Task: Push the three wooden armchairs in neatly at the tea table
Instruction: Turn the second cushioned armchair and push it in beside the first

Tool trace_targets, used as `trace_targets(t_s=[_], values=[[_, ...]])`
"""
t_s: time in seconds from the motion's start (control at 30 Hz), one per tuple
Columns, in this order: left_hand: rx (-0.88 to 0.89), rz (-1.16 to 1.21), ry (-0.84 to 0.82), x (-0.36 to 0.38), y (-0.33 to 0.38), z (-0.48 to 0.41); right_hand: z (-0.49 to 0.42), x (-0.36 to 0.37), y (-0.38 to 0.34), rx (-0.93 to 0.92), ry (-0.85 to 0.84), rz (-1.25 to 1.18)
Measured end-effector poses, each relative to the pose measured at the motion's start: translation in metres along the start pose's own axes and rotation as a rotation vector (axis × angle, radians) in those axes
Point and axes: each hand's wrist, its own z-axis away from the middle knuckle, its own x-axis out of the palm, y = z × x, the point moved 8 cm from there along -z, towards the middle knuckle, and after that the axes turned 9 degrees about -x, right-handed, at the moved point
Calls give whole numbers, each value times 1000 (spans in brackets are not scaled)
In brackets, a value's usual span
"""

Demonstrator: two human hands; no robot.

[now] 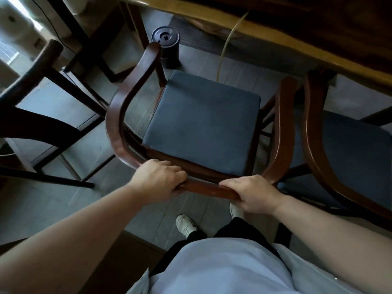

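A wooden armchair (118, 115) with a curved reddish-brown back rail and a dark blue seat cushion stands straight below me, its front facing the tea table (265, 37). My left hand (158, 177) grips the back rail left of centre. My right hand (248, 194) grips the same rail right of centre. A second armchair (314, 132) with the same blue cushion sits close on the right, its front partly under the table edge. A darker chair (42, 66) stands at the left, seen only in part.
A black cylindrical container (167, 47) stands on the grey tiled floor just beyond the middle chair's left arm. A pale tube (227, 45) hangs from the table down to the floor. Dark table or stand legs (89, 47) rise at the upper left. My feet are behind the chair.
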Motion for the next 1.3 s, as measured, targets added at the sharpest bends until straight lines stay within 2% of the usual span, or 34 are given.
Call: trace_targets(t_s=[0.23, 0.37, 0.43, 0.57, 0.7, 0.8, 0.93, 1.03, 1.13, 1.3], values=[[-19, -8, 43, 7, 34, -52, 26, -27, 61, 280, -82, -113], [25, 14, 45, 4, 32, -52, 30, -26, 74, 350, -89, -141], [-5, 6, 37, 1, 11, -43, 30, -23, 75, 334, -78, -156], [-89, 37, 52, 1, -40, -23, 29, -33, 66, 271, 53, -121], [10, 43, 34, 1, -54, -27, 11, -38, 46, 219, 49, -68], [125, 25, 30, 6, -53, -30, 7, -32, 43, 270, -6, -47], [214, 20, 14, 8, -73, -35, -3, -43, 24, 302, 198, 1], [257, -6, 19, -2, -106, -45, -33, -46, 16, 342, 260, -9], [262, -62, 5, -10, -149, -57, -65, -43, 17, 432, 264, -24], [153, -85, -60, -13, -193, -74, -97, -36, 23, 500, 182, -99]])
